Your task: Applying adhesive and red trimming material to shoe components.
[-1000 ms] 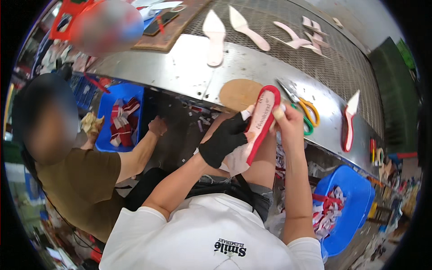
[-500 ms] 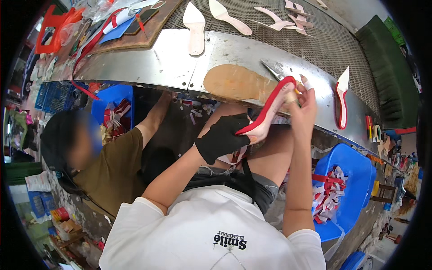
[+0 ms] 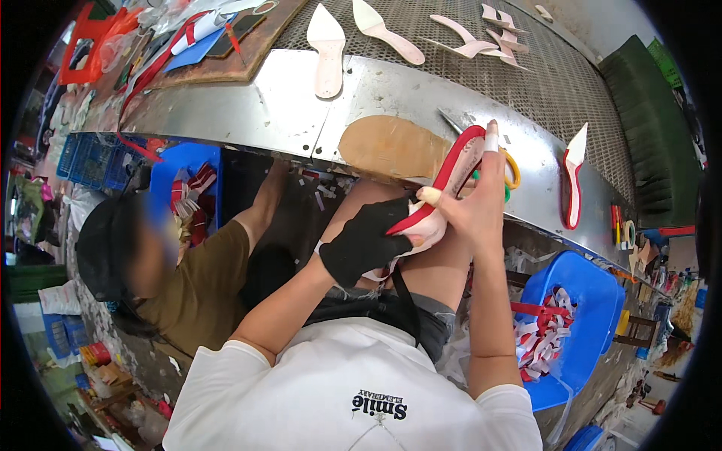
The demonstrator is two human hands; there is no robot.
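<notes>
A curved, pale shoe insole (image 3: 462, 169) with a red band along its edge is held tilted over my lap, in front of the bench. My left hand (image 3: 366, 242), in a black glove, closes around its near end. My right hand (image 3: 479, 209), bare with tape on the thumb and a finger, lies along the insole's right side. Its thumb presses on the red band while the index finger stretches toward the far end; the other fingers are partly hidden. Behind this hand lie scissors (image 3: 513, 171) with yellow and green handles, partly covered.
A tan oval board (image 3: 391, 149) sits at the metal bench (image 3: 289, 94) edge. Pale insoles (image 3: 328, 64) lie farther back, and a red-edged insole (image 3: 573, 173) lies right. A blue bin (image 3: 602, 301) of red and white scraps stands right. A co-worker in an olive shirt (image 3: 203, 274) sits left.
My right hand has slid from the insole's far end down to its side, and its thumb now presses the red band. My left hand keeps its hold at the near end.
</notes>
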